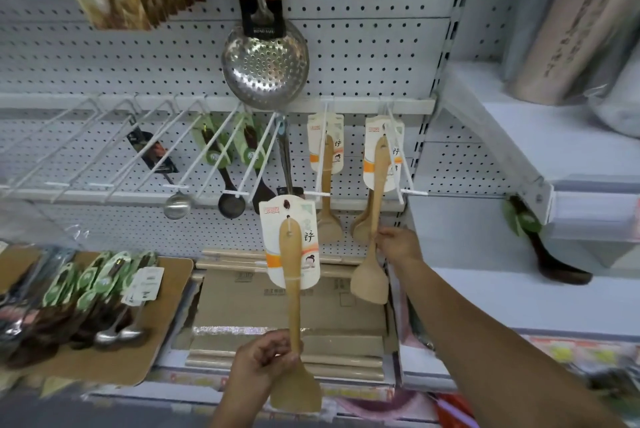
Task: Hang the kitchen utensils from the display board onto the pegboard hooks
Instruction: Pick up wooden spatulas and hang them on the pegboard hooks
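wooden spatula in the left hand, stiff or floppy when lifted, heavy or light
Wooden spatula probably stiff and light: the left hand holds it upright by its handle alone. Its card sleeve likely flexes.

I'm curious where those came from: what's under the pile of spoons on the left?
A flat brown cardboard board lies under the packaged ladles and spoons. The pile covers its middle, so anything between them cannot be seen.
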### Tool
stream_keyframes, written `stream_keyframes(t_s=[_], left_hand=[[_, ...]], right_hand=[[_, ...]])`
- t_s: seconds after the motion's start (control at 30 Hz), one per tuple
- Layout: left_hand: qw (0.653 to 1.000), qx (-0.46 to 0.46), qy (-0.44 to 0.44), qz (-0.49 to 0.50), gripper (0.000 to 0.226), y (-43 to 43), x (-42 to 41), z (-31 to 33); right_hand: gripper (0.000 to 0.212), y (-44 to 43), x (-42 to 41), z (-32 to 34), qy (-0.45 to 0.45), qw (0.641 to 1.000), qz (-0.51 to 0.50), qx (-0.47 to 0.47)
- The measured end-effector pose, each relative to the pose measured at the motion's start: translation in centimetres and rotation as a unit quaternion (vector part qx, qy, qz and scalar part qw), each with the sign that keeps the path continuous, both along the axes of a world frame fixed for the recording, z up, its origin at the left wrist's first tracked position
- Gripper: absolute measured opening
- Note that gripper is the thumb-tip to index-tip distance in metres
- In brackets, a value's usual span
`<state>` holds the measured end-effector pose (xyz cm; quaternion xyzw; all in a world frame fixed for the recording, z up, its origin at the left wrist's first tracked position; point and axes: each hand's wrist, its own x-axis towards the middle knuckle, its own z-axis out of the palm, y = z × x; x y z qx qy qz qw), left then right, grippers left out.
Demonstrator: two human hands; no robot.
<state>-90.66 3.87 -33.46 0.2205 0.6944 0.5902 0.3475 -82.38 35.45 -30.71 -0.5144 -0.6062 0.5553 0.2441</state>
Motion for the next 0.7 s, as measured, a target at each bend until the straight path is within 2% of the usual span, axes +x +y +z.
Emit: stream_keyframes(t_s=[0.17, 0.43, 0.53, 0.63, 0.7], left_hand=[[1.000, 0.001, -0.008, 0.005, 0.028, 0.2, 0.1, 0.3], [1.000, -0.014, -0.025, -0.006, 0.031, 0.2, -0.3, -0.2], [1.000, -0.013, -0.023, -0.015, 0.028, 0.2, -0.1, -0.4], [0.999, -0.015, -0.029, -0.024, 0.027, 0.3, 0.2, -0.7], [0.999, -0.010, -0.034, -0.027, 0.027, 0.4, 0.6, -0.7]], right_hand=[[0.024, 0.1, 0.6, -0.5, -0.025, 0.999, 0.028, 0.004], [0.031, -0.6, 2.0, -1.5, -0.003, 1.000, -0.007, -0.011], [0.026, -3.6, 1.8, 1.5, 0.088, 0.994, 0.040, -0.048], [0.030, -8.0, 1.6, 5.1, 0.206, 0.965, 0.102, -0.125], [0.033, -10.6, 1.5, 6.3, 0.231, 0.954, 0.130, -0.142]])
